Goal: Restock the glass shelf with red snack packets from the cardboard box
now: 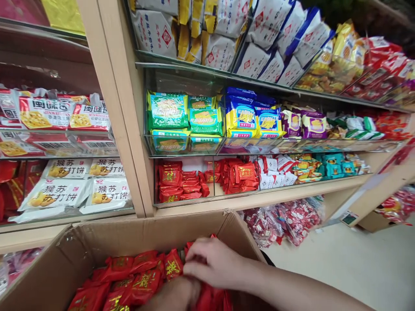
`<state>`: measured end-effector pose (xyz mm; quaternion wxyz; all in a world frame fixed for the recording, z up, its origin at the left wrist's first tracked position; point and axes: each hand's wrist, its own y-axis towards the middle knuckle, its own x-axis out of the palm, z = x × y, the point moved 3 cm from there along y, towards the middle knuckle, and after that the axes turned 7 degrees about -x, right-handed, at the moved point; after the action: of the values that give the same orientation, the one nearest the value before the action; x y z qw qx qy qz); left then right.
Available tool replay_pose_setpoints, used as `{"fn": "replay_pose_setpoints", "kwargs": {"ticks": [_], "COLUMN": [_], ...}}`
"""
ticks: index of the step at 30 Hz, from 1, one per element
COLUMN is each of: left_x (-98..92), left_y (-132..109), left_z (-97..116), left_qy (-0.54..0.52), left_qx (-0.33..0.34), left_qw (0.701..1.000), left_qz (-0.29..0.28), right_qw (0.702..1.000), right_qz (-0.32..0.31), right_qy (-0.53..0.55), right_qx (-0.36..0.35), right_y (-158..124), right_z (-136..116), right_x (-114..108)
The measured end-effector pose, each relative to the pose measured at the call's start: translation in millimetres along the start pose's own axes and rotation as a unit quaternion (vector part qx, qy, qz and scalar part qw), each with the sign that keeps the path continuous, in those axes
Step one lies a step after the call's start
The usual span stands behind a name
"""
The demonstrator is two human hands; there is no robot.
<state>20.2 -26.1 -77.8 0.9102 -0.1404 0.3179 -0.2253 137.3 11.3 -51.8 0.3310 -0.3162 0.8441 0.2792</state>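
An open cardboard box [58, 268] in front of me holds several small red snack packets [139, 276] with gold print. My right hand [212, 261] reaches in from the right, its fingers curled and pressed onto the red packets at the box's right side. My left hand [177, 293] comes up from the bottom edge and is pushed down among the packets just below the right hand. Its fingers are hidden. The same red packets [181, 181] lie in a glass shelf bin straight above the box.
Wooden shelving [129, 142] with glass-fronted bins holds white, green, blue, purple and red snack packs. Bags of red sweets [285, 220] lie on the floor under the lowest shelf at the right. Pale floor [356, 263] stretches to the right of the box.
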Motion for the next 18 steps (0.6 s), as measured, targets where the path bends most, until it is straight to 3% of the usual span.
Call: {"fn": "replay_pose_setpoints", "kwargs": {"ticks": [1,3,4,6,8,10,13,16,18], "left_x": [-8.0,-26.3,-33.7,-41.9,-44.2,-44.5,-46.3,-52.5,-59.1], "left_y": [3,9,10,12,12,11,10,9,6], "left_z": [8,26,34,45,51,52,53,54,54], "left_qy": [-0.006,-0.149,-0.241,-0.326,-0.366,-0.385,-0.369,-0.3,-0.229], "left_qx": [0.002,0.039,0.04,0.036,0.032,0.031,0.023,0.01,0.016], "left_qw": [1.0,0.986,0.966,0.939,0.922,0.911,0.919,0.943,0.957], "left_qz": [0.011,0.062,0.082,0.105,0.126,0.144,0.139,0.143,0.179], "right_qw": [0.995,0.959,0.93,0.86,0.791,0.75,0.765,0.83,0.879], "right_qz": [0.052,0.158,0.204,0.282,0.336,0.379,0.413,0.4,0.389], "right_qy": [0.066,0.207,0.276,0.392,0.471,0.502,0.46,0.351,0.235], "right_qx": [0.044,0.113,0.134,0.169,0.196,0.202,0.18,0.167,0.145], "right_y": [-1,-2,-2,1,6,13,24,32,35], "right_z": [5,13,15,18,19,21,26,27,23], "right_x": [-6,-18,-22,-26,-26,-27,-31,-35,-38]}}
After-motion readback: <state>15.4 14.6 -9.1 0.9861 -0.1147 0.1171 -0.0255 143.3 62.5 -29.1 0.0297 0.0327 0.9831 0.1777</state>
